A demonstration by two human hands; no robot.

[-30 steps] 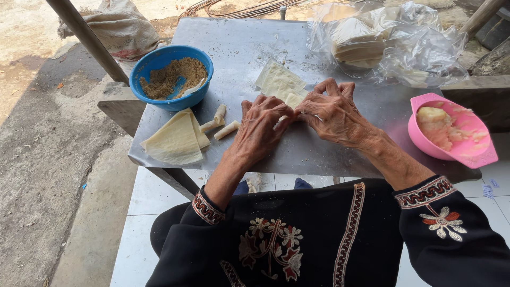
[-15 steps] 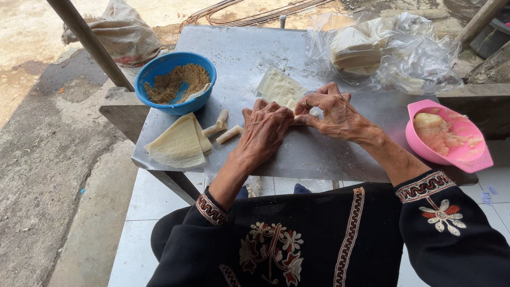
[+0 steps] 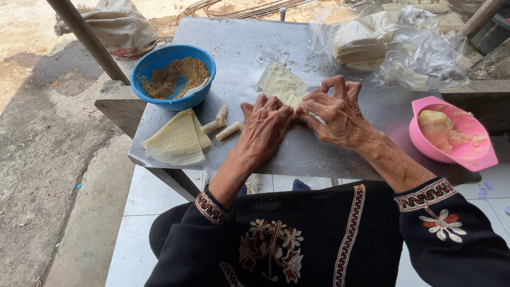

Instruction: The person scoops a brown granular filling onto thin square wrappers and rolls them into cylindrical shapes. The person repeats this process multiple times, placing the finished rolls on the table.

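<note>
Lying at far left on the grey surface: stacked pale wrappers, a blue bowl of brown filling, two finished rolls just beside. Pressing flat, left hand fingers curled down on the thin wrapper at centre; right hand touching it, fingertips pinched closed on the same sheet's near edge. Judged risks: tearing the thin sheet from an uneven pull, spilling filling from a loose tuck. Further right, bagged wrappers, and a pink bowl close to the edge, easily knocked.
</note>
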